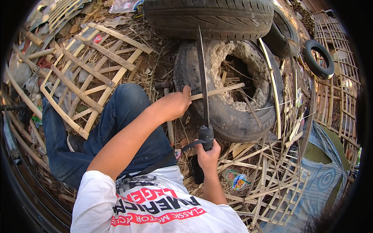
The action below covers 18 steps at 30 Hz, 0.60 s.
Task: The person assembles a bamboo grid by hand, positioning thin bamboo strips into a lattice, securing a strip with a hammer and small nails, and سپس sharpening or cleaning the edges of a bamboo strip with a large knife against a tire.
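Observation:
My left hand (173,104) is closed round one end of a thin bamboo strip (218,91), which reaches to the right over a tyre lying flat. In my right hand (208,155) is the black wrapped handle of a machete (203,77), its long dark blade pointing away from me. The blade crosses the strip a little right of my left fingers; whether the two touch I cannot tell. Beneath both lies the old tyre (233,126), with a rough pale filling round a dark hole. Bamboo pieces lie in and across that hole.
A second tyre (210,17) rests at the far edge of the first. A small tyre (318,59) lies farther right. On the left is a woven bamboo lattice (93,72); split strips (268,182) pile up at right. A hammer (168,93) lies beside my knee, and a plastic cup (239,181) near my right forearm.

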{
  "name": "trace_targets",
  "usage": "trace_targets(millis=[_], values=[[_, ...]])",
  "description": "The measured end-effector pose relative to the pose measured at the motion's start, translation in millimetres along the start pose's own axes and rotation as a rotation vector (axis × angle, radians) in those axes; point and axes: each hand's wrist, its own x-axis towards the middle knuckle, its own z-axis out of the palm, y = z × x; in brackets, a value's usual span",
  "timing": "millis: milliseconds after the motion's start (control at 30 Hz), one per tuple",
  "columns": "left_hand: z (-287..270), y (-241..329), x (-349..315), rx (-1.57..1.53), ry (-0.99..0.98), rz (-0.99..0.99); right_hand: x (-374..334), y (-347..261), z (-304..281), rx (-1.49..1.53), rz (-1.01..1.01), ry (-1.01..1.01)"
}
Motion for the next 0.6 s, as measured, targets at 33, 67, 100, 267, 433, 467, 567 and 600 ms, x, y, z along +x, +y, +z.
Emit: trace_targets(millis=[33,67,100,267,433,467,567,600], values=[[2,-3,1,-0.017,0.002,-0.015,2,-3,3,0.010,0.026,-0.005],[0,-3,2,-0.028,-0.006,-0.012,3,-2,4,-0.001,0.010,-0.004],[-2,-2,3,-0.039,-0.014,-0.009,5,0,5,-0.012,-0.006,-0.003],[-1,-10,6,-0.019,0.084,0.093,11,3,6,-0.015,0.013,-0.010],[0,-14,8,-0.012,0.139,0.111,19,-3,10,-0.034,-0.047,0.009],[-1,-14,9,-0.021,0.135,0.127,20,-1,9,-0.049,-0.038,0.006],[-3,-12,15,-0.028,0.108,0.160,22,2,6,-0.064,-0.003,-0.001],[-4,-12,18,-0.017,0.089,0.157,22,-3,6,-0.046,0.012,-0.003]])
